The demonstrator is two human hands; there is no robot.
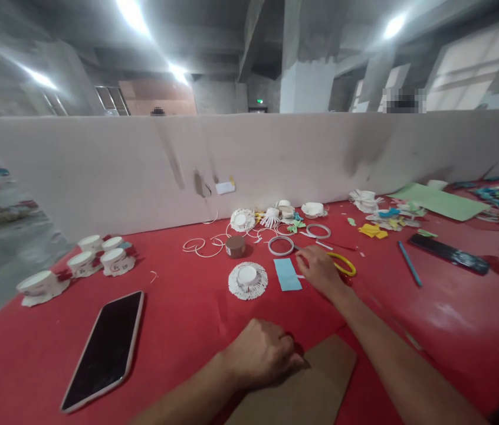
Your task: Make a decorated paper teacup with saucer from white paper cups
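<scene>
My left hand [265,353] rests, fingers curled under, on a brown cardboard sheet [315,383] near the front; whatever the fingers hold, if anything, is hidden. Farther forward, my right hand [319,268] reaches down to the table with bent fingers; its grasp is hidden too. Beside its wrist shows a yellow loop [345,265], which looks like a scissors handle. A light blue paper piece [288,274] lies just left of the right fingertips. Left of that sits a white paper cup piece [247,274] with a fringed, flared rim. Behind it stands a brown tape roll [235,247].
A phone [105,348] lies at left, with several white cup pieces [84,262] behind it. Tape rings [281,245] and more fringed pieces [271,217] lie toward the white partition [249,153]. At right are a blue pen [410,264], a black case [448,254] and green paper [442,200].
</scene>
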